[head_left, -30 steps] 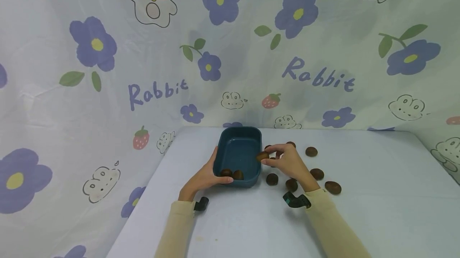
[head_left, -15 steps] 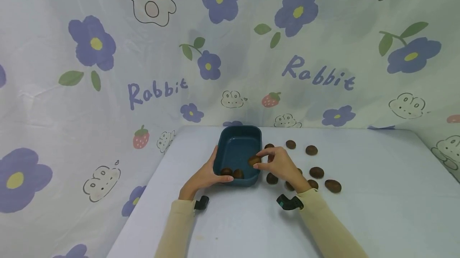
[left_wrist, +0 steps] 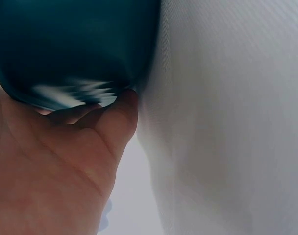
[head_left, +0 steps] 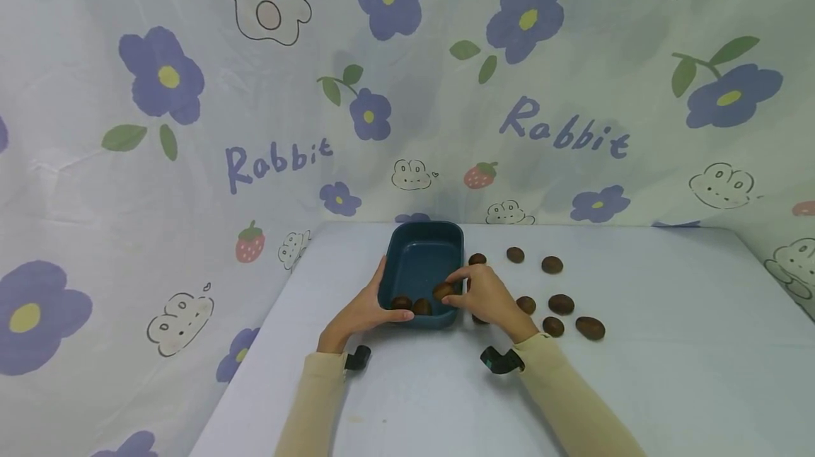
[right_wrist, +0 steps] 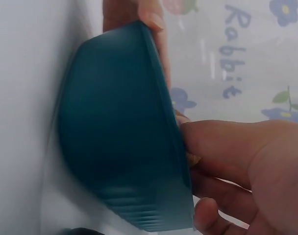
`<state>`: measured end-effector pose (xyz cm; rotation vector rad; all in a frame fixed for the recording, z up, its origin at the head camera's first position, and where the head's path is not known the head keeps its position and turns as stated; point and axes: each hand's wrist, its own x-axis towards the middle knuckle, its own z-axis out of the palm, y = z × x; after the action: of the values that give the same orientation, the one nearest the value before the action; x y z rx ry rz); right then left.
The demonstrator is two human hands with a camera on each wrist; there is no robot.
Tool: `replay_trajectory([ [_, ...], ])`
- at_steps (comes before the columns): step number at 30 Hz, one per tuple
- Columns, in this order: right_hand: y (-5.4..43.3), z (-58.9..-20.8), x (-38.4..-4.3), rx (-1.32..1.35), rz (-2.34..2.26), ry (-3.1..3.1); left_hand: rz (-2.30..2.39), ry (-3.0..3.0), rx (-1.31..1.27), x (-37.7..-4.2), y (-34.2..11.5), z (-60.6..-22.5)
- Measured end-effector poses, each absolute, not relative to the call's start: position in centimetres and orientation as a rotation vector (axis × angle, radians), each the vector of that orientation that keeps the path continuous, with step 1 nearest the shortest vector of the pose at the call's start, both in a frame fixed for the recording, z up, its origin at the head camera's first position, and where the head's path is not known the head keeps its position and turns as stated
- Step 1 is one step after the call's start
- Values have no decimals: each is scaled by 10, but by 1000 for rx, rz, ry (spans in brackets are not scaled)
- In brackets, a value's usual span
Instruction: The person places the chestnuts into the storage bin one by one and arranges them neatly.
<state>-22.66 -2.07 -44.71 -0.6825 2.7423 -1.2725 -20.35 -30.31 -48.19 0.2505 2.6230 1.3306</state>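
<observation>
A dark blue rectangular box lies on the white table. My left hand holds it at the near left corner, the thumb along the near rim; in the left wrist view the left hand is close against the box wall. Inside, at the near end, lie two brown oval objects, like chestnuts in look. Between thumb and fingers my right hand pinches another brown oval object, inside the box opening by the right wall. In the right wrist view the box wall mostly hides that piece.
More brown oval objects are scattered on the table right of the box, some partly behind my right hand. Behind the table hangs a patterned curtain with flowers and rabbits.
My right hand has moved left and slightly down with the brown oval object, from the box's right rim to inside its opening. The left hand and the box have stayed in place.
</observation>
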Motion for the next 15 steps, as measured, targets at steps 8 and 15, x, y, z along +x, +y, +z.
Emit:
replay_trajectory([
  [8,-26,-448,-226,-608,-1172,2775,1358,2607,305,-206,-304,-484],
  [15,-29,-445,-222,-573,-1184,2748,1394,2612,368,-206,-305,-485],
])
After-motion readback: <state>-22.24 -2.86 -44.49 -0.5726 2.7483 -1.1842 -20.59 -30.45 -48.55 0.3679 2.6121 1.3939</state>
